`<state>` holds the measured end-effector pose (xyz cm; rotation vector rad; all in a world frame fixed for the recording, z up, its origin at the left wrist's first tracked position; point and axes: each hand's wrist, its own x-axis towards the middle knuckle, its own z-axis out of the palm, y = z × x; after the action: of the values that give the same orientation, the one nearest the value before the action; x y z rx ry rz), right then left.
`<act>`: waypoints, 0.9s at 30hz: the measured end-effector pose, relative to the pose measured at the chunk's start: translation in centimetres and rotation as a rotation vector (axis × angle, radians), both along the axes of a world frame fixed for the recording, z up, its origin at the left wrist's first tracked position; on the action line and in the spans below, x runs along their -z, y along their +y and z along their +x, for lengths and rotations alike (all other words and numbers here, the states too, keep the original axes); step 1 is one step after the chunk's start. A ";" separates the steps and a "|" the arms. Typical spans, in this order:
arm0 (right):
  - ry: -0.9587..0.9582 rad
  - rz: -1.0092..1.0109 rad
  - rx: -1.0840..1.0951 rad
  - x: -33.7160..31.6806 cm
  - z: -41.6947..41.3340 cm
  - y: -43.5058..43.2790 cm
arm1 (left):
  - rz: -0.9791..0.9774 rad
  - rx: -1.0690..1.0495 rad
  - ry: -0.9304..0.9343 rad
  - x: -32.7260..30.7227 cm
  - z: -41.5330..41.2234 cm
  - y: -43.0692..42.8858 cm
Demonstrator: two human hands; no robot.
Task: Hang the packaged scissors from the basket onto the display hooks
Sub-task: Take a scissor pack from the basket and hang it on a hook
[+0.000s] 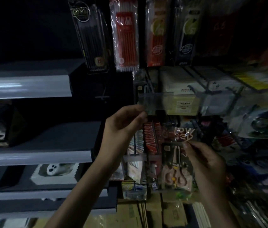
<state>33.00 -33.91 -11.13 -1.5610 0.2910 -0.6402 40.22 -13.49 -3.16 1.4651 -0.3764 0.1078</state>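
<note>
Shelves [36, 155] on the left stick out but sit well clear of the action. Left hand [125, 124] pinches the clear tag [154, 101] fronting a hook [146, 88], steadying it I'd guess. Lower right, the scissors pack [176, 167] is pinched near its top by the right hand [207, 163]. Next up, probably: raise it and line its hole up with the hook tip. Tight spot, with other packs [259, 124] crowding the right.
</note>
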 end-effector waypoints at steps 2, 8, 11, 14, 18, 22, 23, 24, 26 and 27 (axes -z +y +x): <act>0.004 0.002 0.001 -0.1 0.1 0.0 | -0.011 -0.004 -0.045 -0.5 -0.6 0.0; -0.030 0.033 0.013 -1.0 0.8 0.5 | 0.063 -0.058 -0.277 -2.3 -1.4 -0.1; -0.041 0.084 0.009 -1.6 1.3 1.2 | 0.214 -0.149 -0.449 -2.4 -1.1 -0.2; -0.060 0.107 -0.003 -2.5 1.8 1.6 | 0.411 -0.260 -0.628 -1.7 -0.7 -0.2; -0.069 0.133 -0.007 -3.4 2.6 2.3 | 0.751 -0.475 -0.897 -0.5 0.0 0.1; -0.116 0.093 -0.031 -4.1 3.4 3.0 | 0.965 -0.571 -1.041 0.2 0.3 0.5; -0.129 0.085 -0.040 -4.3 3.5 3.2 | 0.995 -0.576 -1.054 0.3 0.4 0.7; -0.144 0.081 -0.050 -4.5 3.7 3.3 | 1.020 -0.582 -1.060 0.4 0.4 0.9; -0.172 0.081 -0.059 -4.8 4.0 3.6 | 1.062 -0.601 -1.059 0.6 0.5 1.2; -0.177 0.079 -0.058 -5.0 4.2 3.7 | 1.075 -0.612 -1.056 0.7 0.6 1.2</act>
<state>37.25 -30.25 -6.14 -1.4216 0.1360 -0.7087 40.79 -12.27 -3.83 2.4702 -0.8983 1.3814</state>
